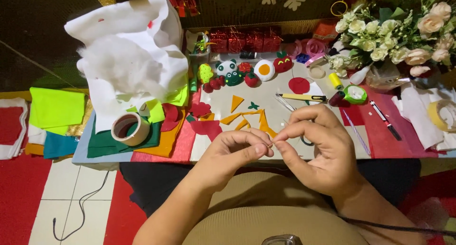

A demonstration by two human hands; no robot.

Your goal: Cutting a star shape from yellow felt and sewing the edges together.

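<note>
Two hands meet right over the near edge of the bench [332, 152], fingertips pinched together on something tiny and thin. It's too small to tell for sure, could be a needle or a bit of thread. The left hand [235, 152] has thumb and forefinger closed tight, and the right hand [316, 140] is pinched shut the same way, the two grips touching at the tips.

Just behind the hands there are orange felt triangles [242, 115] and red felt scraps [204, 119] lying on a grey board. Further back sits a row of little stuffed felt toys [247, 71], including a fried egg shape. A roll of tape [129, 128] rests on green felt off to the left, near a heap of white stuffing [118, 64]. A bouquet of pale roses [403, 26] fills the far right corner.
</note>
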